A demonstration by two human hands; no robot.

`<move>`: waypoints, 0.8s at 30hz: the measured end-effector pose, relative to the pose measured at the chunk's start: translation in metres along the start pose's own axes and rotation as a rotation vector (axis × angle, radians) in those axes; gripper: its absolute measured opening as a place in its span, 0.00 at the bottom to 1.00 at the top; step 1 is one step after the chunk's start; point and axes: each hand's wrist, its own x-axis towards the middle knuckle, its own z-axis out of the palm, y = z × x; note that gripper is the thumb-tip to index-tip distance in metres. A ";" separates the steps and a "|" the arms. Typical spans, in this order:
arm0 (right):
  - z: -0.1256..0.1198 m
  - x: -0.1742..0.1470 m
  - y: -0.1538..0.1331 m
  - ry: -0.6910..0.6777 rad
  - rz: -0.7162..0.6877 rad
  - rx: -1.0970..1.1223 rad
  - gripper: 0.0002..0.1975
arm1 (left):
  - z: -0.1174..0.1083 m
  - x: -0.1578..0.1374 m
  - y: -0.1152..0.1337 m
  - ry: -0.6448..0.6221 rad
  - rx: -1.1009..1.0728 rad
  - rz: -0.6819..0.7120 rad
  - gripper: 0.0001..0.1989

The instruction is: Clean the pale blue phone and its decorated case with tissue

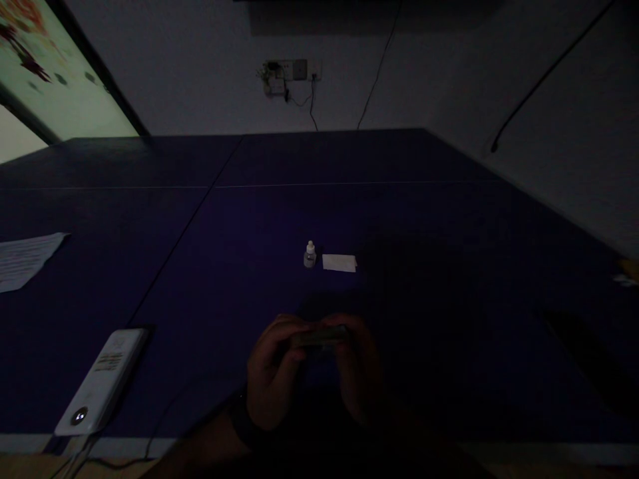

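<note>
In the dim light, my left hand and my right hand are closed on a small flat object, held level between them above the near part of the blue table. Fingers lie along its far side, with the thumbs on the near side. It is too dark to tell its kind. Beyond my hands stands a small clear dropper bottle with a white cap, upright. Just right of the bottle lies a folded white paper or cloth. Neither hand touches these two.
A white power bank with a lit display and cables lies at the near left of the blue table. A printed sheet rests at the left edge. At right is a dark flat object. Wall sockets with cords sit behind.
</note>
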 end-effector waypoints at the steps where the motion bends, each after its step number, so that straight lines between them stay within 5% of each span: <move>1: 0.000 0.001 0.001 -0.001 0.020 0.004 0.14 | 0.000 0.000 -0.001 0.014 0.000 -0.010 0.09; 24: -0.003 0.026 0.003 -0.053 0.218 -0.052 0.07 | -0.007 0.010 -0.018 0.121 -0.013 -0.225 0.08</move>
